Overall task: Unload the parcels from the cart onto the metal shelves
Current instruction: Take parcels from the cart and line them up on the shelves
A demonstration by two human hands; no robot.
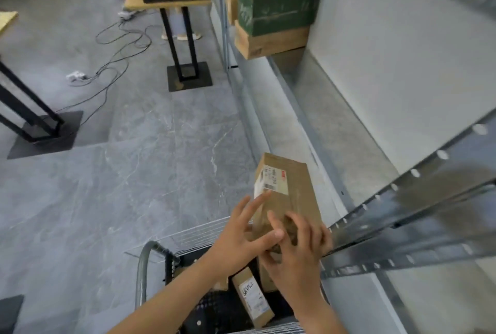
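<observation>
- Head view: the parcel (pixel 288 191) is held just above the cart (pixel 146 266), at its far right corner.
- The left hand (pixel 247 234) presses its side with fingers spread wide; the right hand (pixel 298 255) curls its fingers over the near end.
- Stiff cardboard, probably light; best gripped by both long sides.

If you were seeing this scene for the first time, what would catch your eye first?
First the brown parcel with a white label, held between the left hand and right hand at centre bottom, above the cart. Next the stack of boxes, one green, on the metal shelf at top right.
</observation>
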